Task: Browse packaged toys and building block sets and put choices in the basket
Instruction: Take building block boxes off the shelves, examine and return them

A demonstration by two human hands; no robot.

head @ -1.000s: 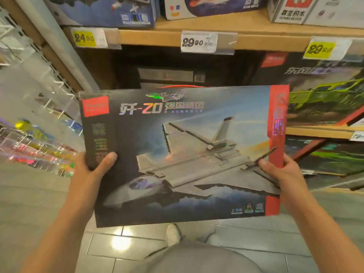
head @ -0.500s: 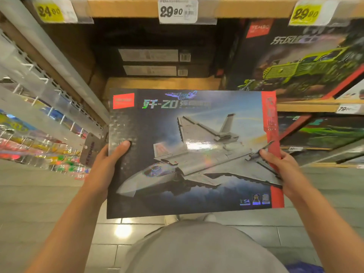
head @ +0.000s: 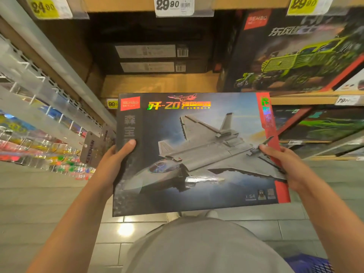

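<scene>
We hold the jet set box (head: 199,152) flat before us, left hand (head: 116,164) on its left edge, right hand (head: 285,166) on its right edge. Behind it: the shelf (head: 157,83), bearing two stacked boxes (head: 151,59) at the back; to their right, the truck set box (head: 299,54). Far left: the keychain rack (head: 39,107). Lower right, by our arm: the basket (head: 311,264).

Warm, fairly dim store light falls from overhead, leaving a bright glare spot on the floor tiles (head: 125,229) and rainbow sheen on the glossy jet box (head: 199,152), while the shelf recess (head: 153,36) sinks into shadow and wide-angle distortion bends and smears the blurred edges.
</scene>
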